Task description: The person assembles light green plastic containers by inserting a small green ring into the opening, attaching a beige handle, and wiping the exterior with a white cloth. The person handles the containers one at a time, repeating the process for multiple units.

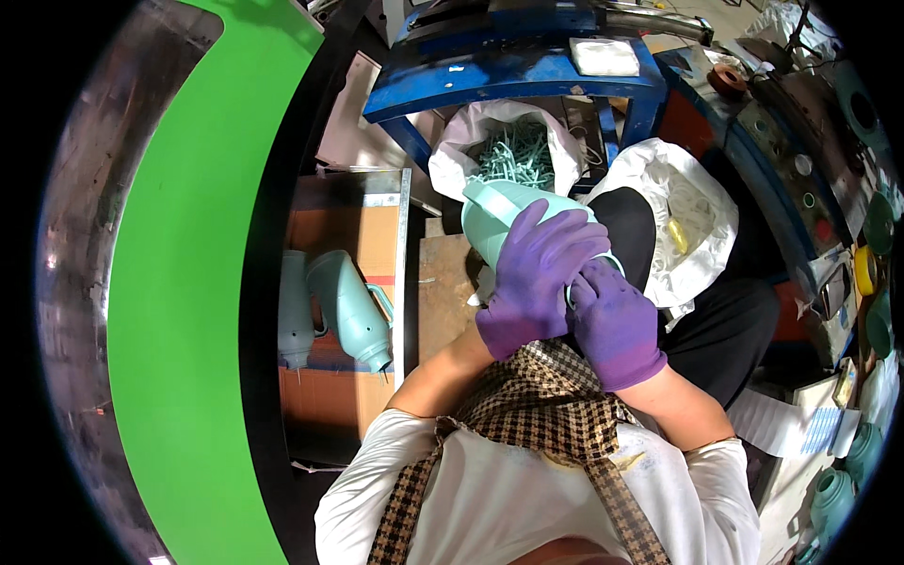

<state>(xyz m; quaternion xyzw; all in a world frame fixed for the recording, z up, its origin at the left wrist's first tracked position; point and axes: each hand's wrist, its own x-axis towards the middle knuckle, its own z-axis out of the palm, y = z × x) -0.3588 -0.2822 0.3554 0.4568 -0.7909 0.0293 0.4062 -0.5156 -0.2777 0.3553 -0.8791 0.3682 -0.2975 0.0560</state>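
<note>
A pale mint-green plastic jug [492, 215] lies tilted across my lap, its wider end pointing away to the left. My left hand [539, 273], in a purple glove, is closed over the jug's near side with the fingers laid across it. Beside it, at the jug's near end, my purple-gloved right hand [614, 325] has curled fingers. Whatever the right fingers grip is hidden between the two hands, and that end of the jug is mostly covered. The hands touch or nearly touch.
At left, a cardboard-lined crate [405, 254] holds similar jugs [350, 306], beyond a green panel [188, 301]. Ahead, a white sack [456, 160] contains mint plastic strips, under a blue metal table [471, 87]. Another white sack [711, 212] stands right; more jugs [832, 499] sit lower right.
</note>
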